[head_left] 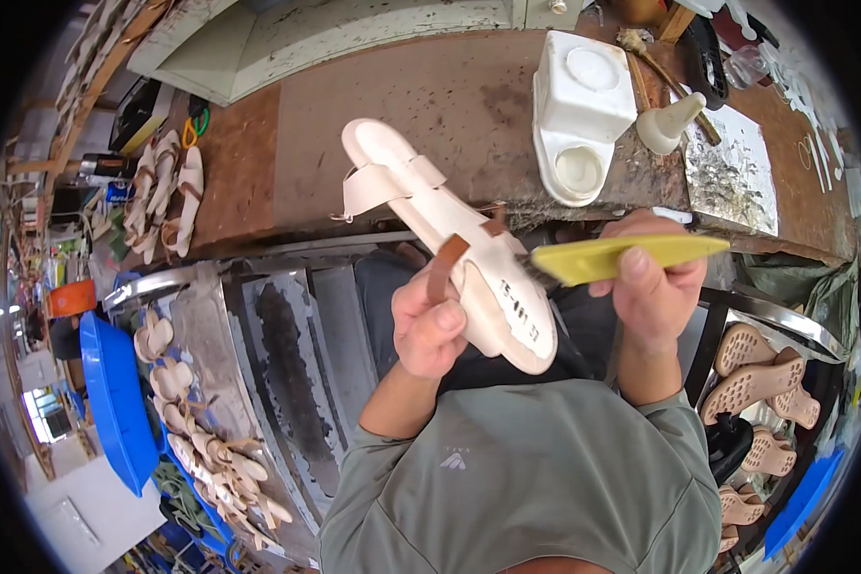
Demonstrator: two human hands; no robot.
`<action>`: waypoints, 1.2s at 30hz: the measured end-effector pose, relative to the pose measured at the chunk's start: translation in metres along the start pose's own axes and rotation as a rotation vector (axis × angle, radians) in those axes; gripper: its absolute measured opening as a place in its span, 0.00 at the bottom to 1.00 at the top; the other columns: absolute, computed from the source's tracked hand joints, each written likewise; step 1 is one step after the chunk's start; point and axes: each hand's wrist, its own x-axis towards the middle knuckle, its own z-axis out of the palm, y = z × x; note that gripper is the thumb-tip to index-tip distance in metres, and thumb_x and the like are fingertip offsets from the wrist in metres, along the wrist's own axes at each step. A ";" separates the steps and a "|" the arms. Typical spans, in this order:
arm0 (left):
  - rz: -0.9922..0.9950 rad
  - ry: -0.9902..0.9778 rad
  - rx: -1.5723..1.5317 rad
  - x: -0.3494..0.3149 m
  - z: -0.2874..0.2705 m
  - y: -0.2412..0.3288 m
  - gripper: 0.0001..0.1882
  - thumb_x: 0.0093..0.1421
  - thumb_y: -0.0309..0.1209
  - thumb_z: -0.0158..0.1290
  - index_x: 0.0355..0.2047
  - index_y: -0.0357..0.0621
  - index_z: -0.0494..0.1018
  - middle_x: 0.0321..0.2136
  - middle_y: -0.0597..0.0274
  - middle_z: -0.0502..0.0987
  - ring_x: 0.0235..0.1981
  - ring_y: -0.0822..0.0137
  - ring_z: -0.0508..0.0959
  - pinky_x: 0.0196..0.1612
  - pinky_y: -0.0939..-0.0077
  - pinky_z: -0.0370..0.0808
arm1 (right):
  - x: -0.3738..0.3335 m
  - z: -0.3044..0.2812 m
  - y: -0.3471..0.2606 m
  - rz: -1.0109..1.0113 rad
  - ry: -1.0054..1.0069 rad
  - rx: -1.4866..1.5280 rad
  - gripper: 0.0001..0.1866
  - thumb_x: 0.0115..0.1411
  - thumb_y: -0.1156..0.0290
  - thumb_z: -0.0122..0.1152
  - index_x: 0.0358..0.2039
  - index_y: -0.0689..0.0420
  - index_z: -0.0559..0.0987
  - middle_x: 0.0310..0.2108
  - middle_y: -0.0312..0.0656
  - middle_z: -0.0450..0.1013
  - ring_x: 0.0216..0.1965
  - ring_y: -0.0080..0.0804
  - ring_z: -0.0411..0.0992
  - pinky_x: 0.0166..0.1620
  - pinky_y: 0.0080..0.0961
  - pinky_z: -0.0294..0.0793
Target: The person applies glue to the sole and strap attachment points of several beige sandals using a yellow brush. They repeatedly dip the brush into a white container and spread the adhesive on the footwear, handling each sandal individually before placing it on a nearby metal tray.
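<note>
My left hand point(429, 330) pinches one cream sandal point(440, 222) by its brown strap point(447, 268), its long axis slanting across the front edge of the bench point(488, 105) — one end toward the far left corner, the black-lettered end point(536, 335) over my lap. My right hand point(651, 287) has its fingers closed on one yellow-handled brush point(584, 260), its bristles by the sandal, perhaps touching. Near the bench's front edge, right of the middle, stands one white container point(569, 105).

worn brown flat-topped workbench point(430, 86) | pale-green, paint-chipped, box-shaped cabinet point(206, 72) at its rear | scuffed grey metal stand point(340, 320), left | small bright window point(43, 413), far left
</note>
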 end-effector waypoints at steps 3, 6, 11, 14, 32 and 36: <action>-0.013 -0.009 -0.055 -0.016 0.014 0.014 0.22 0.53 0.32 0.48 0.42 0.22 0.67 0.50 0.37 0.64 0.48 0.55 0.69 0.49 0.62 0.67 | -0.008 0.019 -0.009 -0.180 -0.195 -0.137 0.08 0.49 0.79 0.63 0.31 0.66 0.76 0.25 0.45 0.75 0.24 0.29 0.71 0.28 0.22 0.70; 0.041 -0.070 -0.107 -0.025 0.018 0.020 0.17 0.53 0.31 0.48 0.35 0.24 0.69 0.49 0.37 0.65 0.46 0.55 0.70 0.48 0.63 0.67 | -0.018 0.027 -0.020 -0.212 -0.241 -0.194 0.08 0.48 0.79 0.64 0.30 0.65 0.76 0.25 0.45 0.75 0.24 0.31 0.71 0.29 0.23 0.71; -0.020 -0.020 -0.044 -0.038 0.034 0.033 0.16 0.55 0.31 0.47 0.34 0.25 0.68 0.49 0.38 0.65 0.46 0.56 0.70 0.48 0.63 0.67 | -0.032 0.033 -0.034 -0.367 -0.317 -0.216 0.09 0.45 0.81 0.64 0.29 0.68 0.76 0.24 0.48 0.74 0.22 0.32 0.71 0.26 0.23 0.70; -0.033 -0.027 -0.064 -0.045 0.042 0.038 0.21 0.55 0.31 0.46 0.43 0.23 0.65 0.50 0.40 0.65 0.46 0.58 0.70 0.47 0.65 0.68 | -0.039 0.033 -0.039 -0.408 -0.344 -0.210 0.09 0.44 0.81 0.64 0.28 0.68 0.77 0.23 0.48 0.74 0.21 0.32 0.71 0.24 0.23 0.69; -0.089 0.017 -0.090 -0.061 0.061 0.053 0.31 0.56 0.34 0.45 0.54 0.23 0.55 0.45 0.48 0.70 0.44 0.64 0.73 0.47 0.71 0.69 | -0.074 0.029 -0.048 -0.552 -0.407 -0.198 0.10 0.45 0.75 0.67 0.28 0.66 0.77 0.22 0.45 0.74 0.20 0.34 0.73 0.23 0.24 0.70; -0.103 -0.018 -0.099 -0.060 0.062 0.054 0.31 0.56 0.34 0.45 0.55 0.23 0.54 0.47 0.48 0.69 0.45 0.64 0.72 0.48 0.72 0.69 | -0.080 0.025 -0.049 -0.565 -0.407 -0.158 0.09 0.45 0.75 0.67 0.26 0.66 0.78 0.21 0.45 0.74 0.20 0.33 0.73 0.23 0.25 0.70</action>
